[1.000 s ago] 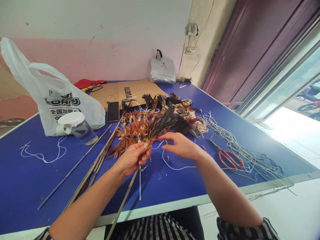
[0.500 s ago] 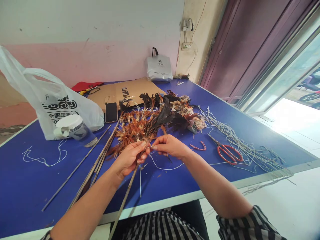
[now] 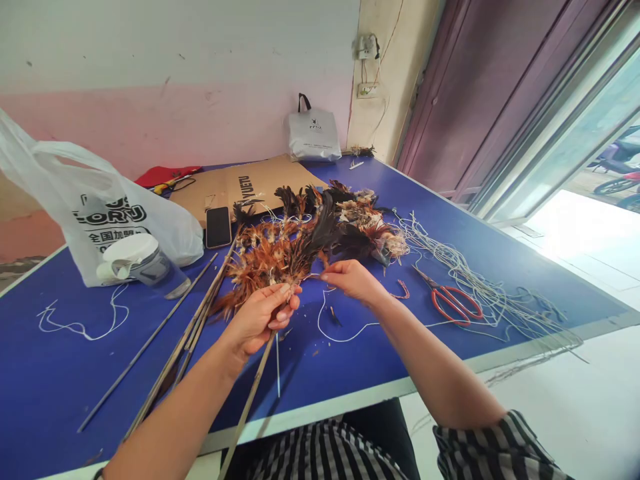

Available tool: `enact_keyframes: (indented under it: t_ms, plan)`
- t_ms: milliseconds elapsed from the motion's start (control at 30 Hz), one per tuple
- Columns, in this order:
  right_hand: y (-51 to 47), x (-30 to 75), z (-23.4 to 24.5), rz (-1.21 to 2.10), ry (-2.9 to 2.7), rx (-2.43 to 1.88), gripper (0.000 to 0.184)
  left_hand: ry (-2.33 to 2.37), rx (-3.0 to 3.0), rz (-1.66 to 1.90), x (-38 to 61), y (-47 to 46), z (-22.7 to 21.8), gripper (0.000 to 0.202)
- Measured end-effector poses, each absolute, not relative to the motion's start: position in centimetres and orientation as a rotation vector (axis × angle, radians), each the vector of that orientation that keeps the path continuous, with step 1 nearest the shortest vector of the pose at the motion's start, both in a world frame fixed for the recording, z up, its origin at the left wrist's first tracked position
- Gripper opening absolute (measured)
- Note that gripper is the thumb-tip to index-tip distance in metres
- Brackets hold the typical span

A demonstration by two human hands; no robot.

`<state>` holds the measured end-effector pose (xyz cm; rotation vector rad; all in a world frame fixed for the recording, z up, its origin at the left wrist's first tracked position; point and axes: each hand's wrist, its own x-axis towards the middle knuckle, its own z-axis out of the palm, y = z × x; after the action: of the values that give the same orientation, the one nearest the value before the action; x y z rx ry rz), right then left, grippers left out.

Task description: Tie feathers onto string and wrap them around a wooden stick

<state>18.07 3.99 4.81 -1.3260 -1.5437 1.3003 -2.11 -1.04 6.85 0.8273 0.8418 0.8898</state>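
Observation:
My left hand (image 3: 263,315) is closed around a thin wooden stick (image 3: 254,393) at the near end of brown and black feathers (image 3: 267,257). The stick slants down toward my lap, and the feathers bunch round its far part. To the right, my right hand (image 3: 351,280) pinches a thin white string (image 3: 345,340) between thumb and fingertips. A short stretch of it runs toward the stick; the rest loops over the blue table (image 3: 310,393). Dark feathered bundles (image 3: 363,233) lie beyond my right hand.
Red-handled scissors (image 3: 456,304) lie right, beside a spread of pale strings (image 3: 460,260). Several sticks (image 3: 200,320), a phone (image 3: 219,227), a lidded plastic jug (image 3: 150,263) and a white plastic bag (image 3: 100,207) are left. Cardboard (image 3: 270,175) and a silver bag (image 3: 314,135) are at the back.
My right hand has moved right, away from my left hand, drawing the string out between them. My left hand keeps hold of the stick. The whole view has shifted slightly.

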Motion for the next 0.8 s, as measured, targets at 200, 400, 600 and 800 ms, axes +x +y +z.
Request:
enact_keyframes:
  t_ms: [200, 400, 600, 800]
  plan:
    - [3.0, 15.4, 5.0, 1.354, -1.528, -1.086, 0.012, 0.822, 0.837, 0.902, -0.7, -1.3, 6.5, 0.02]
    - [2.6, 15.4, 4.5, 1.934, -1.04, -0.853, 0.023, 0.886, 0.903, 0.982, -0.2, -1.3, 6.0, 0.026]
    - [2.1, 14.8, 4.1, 1.915, -0.938, -0.811, 0.029, 0.97, 1.056, 1.117, 0.6, -1.2, 5.1, 0.03]
    - [2.5, 14.4, 2.9, 1.844, -0.852, -0.854, 0.032, 1.068, 1.118, 1.172, 1.6, -1.1, 4.2, 0.037]
